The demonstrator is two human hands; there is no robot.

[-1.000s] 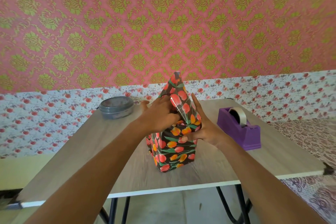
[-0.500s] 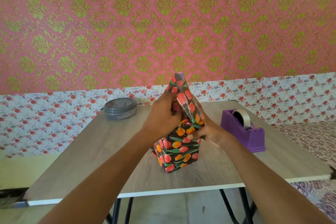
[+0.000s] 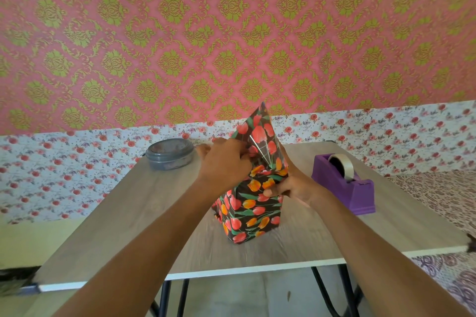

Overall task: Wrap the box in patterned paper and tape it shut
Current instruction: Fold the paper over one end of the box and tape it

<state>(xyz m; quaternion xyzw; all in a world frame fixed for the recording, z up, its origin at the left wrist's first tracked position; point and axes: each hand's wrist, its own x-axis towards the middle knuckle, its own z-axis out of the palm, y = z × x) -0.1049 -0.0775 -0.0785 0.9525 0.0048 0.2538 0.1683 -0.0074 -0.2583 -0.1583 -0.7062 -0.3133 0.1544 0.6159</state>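
Head view: left hand [image 3: 224,162] and right hand [image 3: 296,185] tight on paper-wrapped box [image 3: 249,216]; lidded grey tub [image 3: 170,154], contents unclear.

Both your bare forearms reach forward and converge at the middle. Your left grip [image 3: 226,163], knuckles up, curls its fingers into the patterned paper [image 3: 260,134]. Your right grip [image 3: 292,188], lower, pinches it between thumb and fingers.
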